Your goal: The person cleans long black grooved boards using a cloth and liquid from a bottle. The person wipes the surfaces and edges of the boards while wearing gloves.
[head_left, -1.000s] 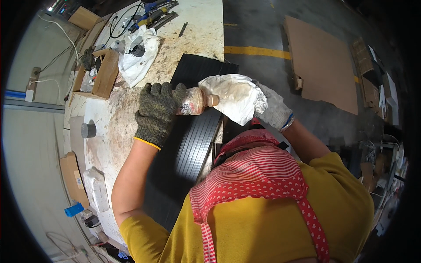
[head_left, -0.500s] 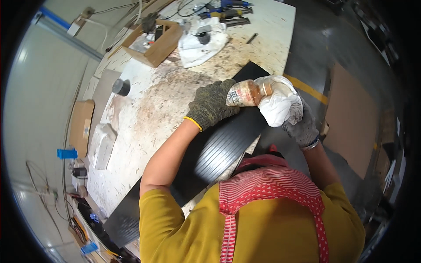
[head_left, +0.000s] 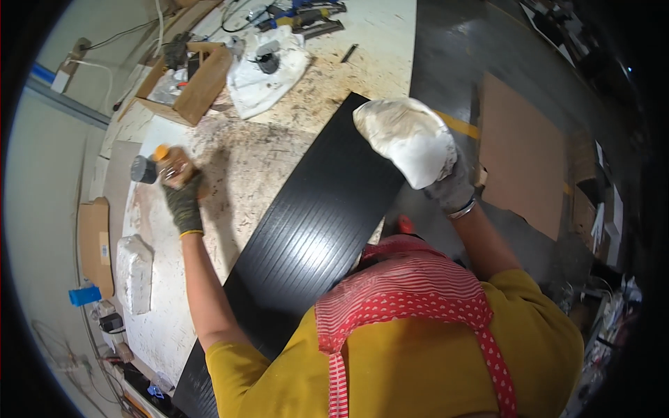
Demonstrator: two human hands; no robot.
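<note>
In a dark knitted glove, my left hand (head_left: pixel 184 202) is closed round a small clear plastic bottle (head_left: pixel 173 169) with an orange cap. It holds the bottle at the left of the worktable, beside a dark grey cylinder (head_left: pixel 143 169). My right hand (head_left: pixel 451 187), in a grey glove, grips a bunched white cloth (head_left: pixel 411 139) with a brownish stain on its upper part. The cloth hangs over the right edge of a long black ribbed panel (head_left: pixel 306 216). This panel lies slantwise across the table in front of me, its surface shiny.
A wooden box (head_left: pixel 198 94) with odds and ends stands at the far left. Another white cloth (head_left: pixel 261 87) bears a small dark pot. Beyond lie several hand tools (head_left: pixel 306 21) and a thin dark strip (head_left: pixel 349 53). A wrapped white block (head_left: pixel 134 275) rests on the left.
My left hand has carried the bottle from beside the cloth leftward to the dark cylinder. The orange cap now shows on top. My right hand still holds the cloth, now away from the bottle.
</note>
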